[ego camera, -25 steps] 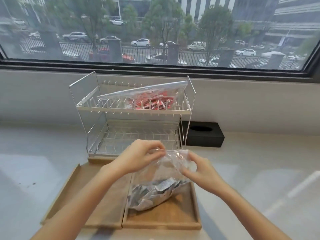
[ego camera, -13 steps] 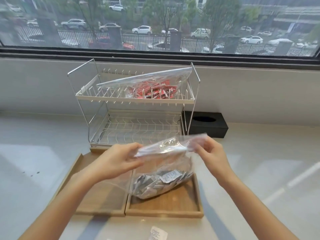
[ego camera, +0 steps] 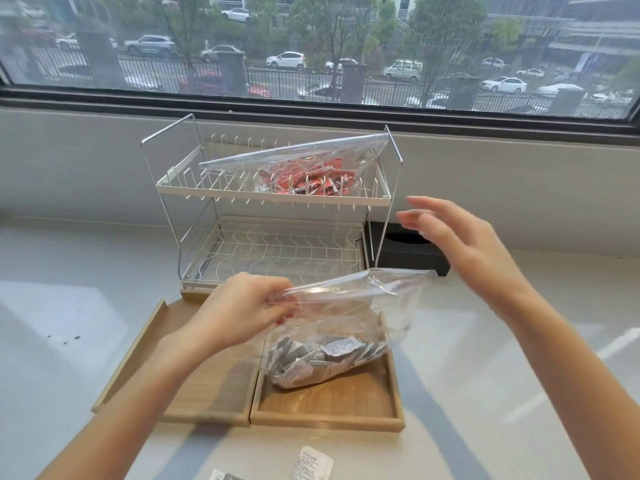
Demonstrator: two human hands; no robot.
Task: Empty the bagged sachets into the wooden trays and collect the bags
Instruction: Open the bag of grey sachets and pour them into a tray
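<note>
A clear plastic bag [ego camera: 349, 306] of silver and white sachets [ego camera: 322, 358] stands over the right wooden tray [ego camera: 329, 403]. My left hand [ego camera: 242, 310] pinches the left end of the bag's top edge. My right hand [ego camera: 460, 240] hovers above and to the right of the bag, fingers spread, holding nothing. The left wooden tray [ego camera: 145, 344] lies beside the right one, partly hidden by my left arm. A second clear bag [ego camera: 304, 168] of red sachets lies on the top shelf of the wire rack [ego camera: 277, 202].
A black box [ego camera: 412, 258] sits right of the rack against the wall. Two loose white sachets [ego camera: 311, 465] lie on the pale counter near its front edge. A window runs along the back above the ledge.
My right hand let go of the bag's top edge and lifted up to the right with fingers spread. My left hand keeps its hold on the bag. The view moved closer.
</note>
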